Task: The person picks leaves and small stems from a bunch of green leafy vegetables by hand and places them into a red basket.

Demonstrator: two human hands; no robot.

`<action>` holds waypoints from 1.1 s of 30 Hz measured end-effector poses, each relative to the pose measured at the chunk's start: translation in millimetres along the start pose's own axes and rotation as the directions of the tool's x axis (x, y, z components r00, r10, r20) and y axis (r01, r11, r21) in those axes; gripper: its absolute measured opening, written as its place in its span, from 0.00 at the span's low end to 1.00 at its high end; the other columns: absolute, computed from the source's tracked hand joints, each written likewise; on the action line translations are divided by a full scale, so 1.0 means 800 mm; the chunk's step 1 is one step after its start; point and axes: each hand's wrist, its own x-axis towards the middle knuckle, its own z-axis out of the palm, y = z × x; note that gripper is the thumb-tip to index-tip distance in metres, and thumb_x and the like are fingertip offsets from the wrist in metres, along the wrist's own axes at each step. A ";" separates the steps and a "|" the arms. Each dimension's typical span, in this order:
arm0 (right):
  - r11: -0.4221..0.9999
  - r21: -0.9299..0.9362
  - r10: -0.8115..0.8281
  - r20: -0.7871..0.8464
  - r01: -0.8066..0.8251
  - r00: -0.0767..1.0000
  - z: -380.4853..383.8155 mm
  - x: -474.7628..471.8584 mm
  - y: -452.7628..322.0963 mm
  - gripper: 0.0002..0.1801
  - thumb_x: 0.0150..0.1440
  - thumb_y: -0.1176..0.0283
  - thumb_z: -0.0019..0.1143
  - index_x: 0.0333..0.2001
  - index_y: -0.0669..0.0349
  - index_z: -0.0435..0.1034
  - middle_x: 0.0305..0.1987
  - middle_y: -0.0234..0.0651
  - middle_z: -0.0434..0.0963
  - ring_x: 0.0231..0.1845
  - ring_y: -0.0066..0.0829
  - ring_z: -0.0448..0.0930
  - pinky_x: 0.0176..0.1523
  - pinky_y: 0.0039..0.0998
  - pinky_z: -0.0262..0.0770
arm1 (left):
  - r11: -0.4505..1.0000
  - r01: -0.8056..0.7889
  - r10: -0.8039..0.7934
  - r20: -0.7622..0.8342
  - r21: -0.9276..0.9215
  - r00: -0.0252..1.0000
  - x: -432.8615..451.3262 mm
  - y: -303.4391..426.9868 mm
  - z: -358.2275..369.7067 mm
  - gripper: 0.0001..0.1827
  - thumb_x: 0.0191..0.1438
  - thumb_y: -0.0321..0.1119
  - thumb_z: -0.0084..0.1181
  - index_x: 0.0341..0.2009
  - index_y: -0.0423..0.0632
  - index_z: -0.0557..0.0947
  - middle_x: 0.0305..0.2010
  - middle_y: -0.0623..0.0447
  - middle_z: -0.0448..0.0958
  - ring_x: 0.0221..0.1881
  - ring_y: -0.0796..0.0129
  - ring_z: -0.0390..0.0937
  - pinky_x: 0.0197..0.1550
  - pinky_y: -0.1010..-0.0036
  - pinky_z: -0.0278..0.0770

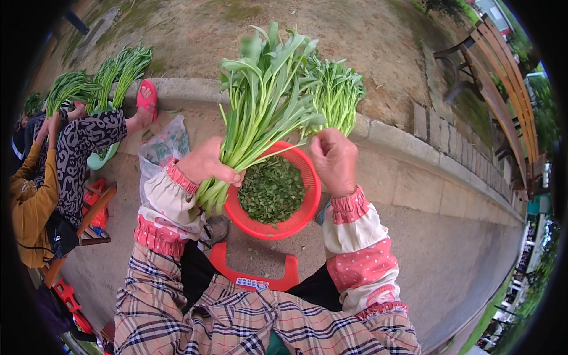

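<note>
My left hand (208,162) grips a thick bunch of leafy green stems (253,128), which look like water spinach. The cut ends point down toward me and the leaves fan out away from me. Just right of the bunch, my right hand (333,160) is curled into a loose fist. A thin leaf from the bunch reaches its fingers; whether they pinch anything is hidden. Below both hands stands a red plastic colander basket (314,195), holding many torn green leaves (270,191).
Another bunch of greens (339,93) lies on the stone kerb (399,142). A clear plastic bag (163,142) sits left of the basket. Further left, a seated person (35,195) holds greens (71,91) near a pale green basin (103,157). Wooden bench (501,84) at upper right.
</note>
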 end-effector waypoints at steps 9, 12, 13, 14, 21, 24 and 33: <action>0.982 0.158 0.071 0.189 -0.102 0.979 0.000 -0.018 0.012 0.03 0.50 0.78 0.55 0.30 0.63 0.73 0.24 0.38 0.76 0.23 0.28 0.77 0.29 0.27 0.73 | 0.965 -0.197 0.168 -0.167 -0.171 0.972 -0.004 0.000 0.003 0.25 0.37 0.39 0.64 0.40 0.39 0.75 0.29 0.49 0.76 0.32 0.66 0.75 0.36 0.73 0.72; 0.997 0.083 -0.039 0.417 0.004 0.908 0.011 -0.030 -0.022 0.09 0.48 0.77 0.53 0.36 0.60 0.73 0.29 0.40 0.76 0.30 0.41 0.79 0.35 0.35 0.75 | 0.966 -0.203 0.164 -0.231 -0.159 0.959 -0.002 0.002 0.003 0.18 0.38 0.34 0.63 0.36 0.40 0.78 0.30 0.51 0.77 0.32 0.68 0.75 0.37 0.74 0.72; 0.992 0.079 -0.122 0.477 0.096 0.870 0.015 -0.033 -0.024 0.10 0.49 0.76 0.53 0.38 0.59 0.72 0.32 0.40 0.75 0.32 0.41 0.78 0.35 0.36 0.75 | 0.968 -0.193 0.149 -0.253 -0.160 0.956 -0.002 0.002 0.005 0.17 0.39 0.33 0.63 0.35 0.40 0.78 0.30 0.52 0.77 0.32 0.68 0.75 0.37 0.74 0.72; 0.990 0.070 -0.144 0.541 0.126 0.829 0.017 -0.037 -0.030 0.11 0.49 0.76 0.53 0.38 0.59 0.72 0.34 0.40 0.75 0.33 0.41 0.78 0.36 0.36 0.74 | 0.960 -0.224 0.172 -0.278 -0.168 0.945 0.000 -0.004 0.004 0.13 0.40 0.27 0.63 0.34 0.41 0.79 0.31 0.54 0.78 0.34 0.71 0.75 0.39 0.75 0.73; 0.980 0.189 -0.155 0.528 0.062 0.835 0.002 -0.027 -0.031 0.13 0.53 0.78 0.53 0.44 0.64 0.70 0.34 0.38 0.72 0.32 0.29 0.76 0.34 0.25 0.73 | 0.907 -0.345 0.410 -0.319 0.241 0.854 0.008 -0.020 0.000 0.25 0.43 0.26 0.64 0.48 0.42 0.73 0.41 0.52 0.77 0.40 0.70 0.75 0.45 0.72 0.74; 0.920 0.347 0.001 0.464 -0.182 0.886 0.004 -0.024 -0.020 0.09 0.54 0.76 0.53 0.40 0.64 0.72 0.34 0.40 0.76 0.33 0.31 0.79 0.38 0.29 0.74 | 0.897 -0.354 0.430 -0.341 0.264 0.836 0.025 -0.049 -0.002 0.24 0.44 0.28 0.62 0.48 0.42 0.74 0.42 0.50 0.77 0.40 0.66 0.74 0.45 0.68 0.72; 0.684 0.587 0.103 0.509 -0.432 0.855 -0.011 -0.017 -0.021 0.14 0.59 0.73 0.52 0.47 0.69 0.67 0.35 0.34 0.77 0.34 0.17 0.76 0.38 0.22 0.75 | 0.934 -0.339 0.355 -0.413 0.113 0.839 0.038 -0.053 0.005 0.18 0.46 0.25 0.59 0.45 0.42 0.76 0.41 0.51 0.78 0.39 0.68 0.75 0.44 0.70 0.73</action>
